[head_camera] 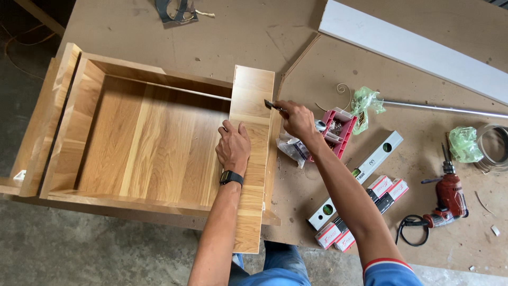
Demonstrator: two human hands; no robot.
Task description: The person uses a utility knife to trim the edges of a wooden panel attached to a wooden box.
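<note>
Brown board bench (254,37) on a concrete floor, wooden drawer box (137,137) lying open side up. Loose oak panel (253,159) sits across the box's right end. Left hand (233,147) flat on the panel, fingers loosely curled, gripping nothing. Right hand (297,119) closed around a small dark blade tool (271,105), tip touching the panel's right edge. Red screw tray (338,130) just beside that hand; spirit level (360,177) and red drill (450,198) further right.

Wood workshop: drill (450,198), level (355,179), oak box (143,137).
</note>
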